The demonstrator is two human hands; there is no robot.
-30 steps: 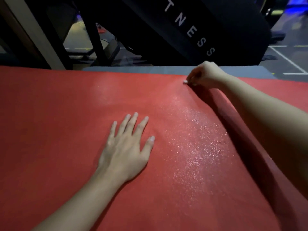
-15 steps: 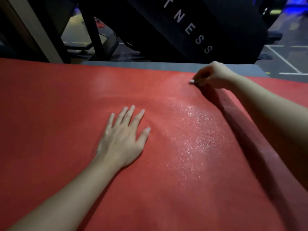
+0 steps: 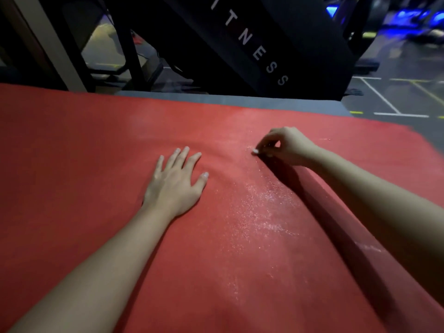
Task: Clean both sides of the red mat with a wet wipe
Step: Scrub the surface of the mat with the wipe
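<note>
The red mat (image 3: 84, 164) covers most of the view and lies on a grey platform. My left hand (image 3: 175, 186) presses flat on it near the middle, fingers spread. My right hand (image 3: 286, 145) is curled and pinches the mat at the far end of a raised fold (image 3: 336, 212) that runs toward the lower right. A glistening wet patch (image 3: 262, 212) lies between the two hands. No wet wipe is in sight.
The grey platform (image 3: 240, 102) shows as a strip beyond the mat's far edge. Behind it stands a black gym machine (image 3: 252, 44) with white lettering. To the far right, a dark floor carries painted lines (image 3: 384, 102).
My right hand has drawn the pinched part of the mat toward me, away from the far edge. The left hand stays flat on the mat.
</note>
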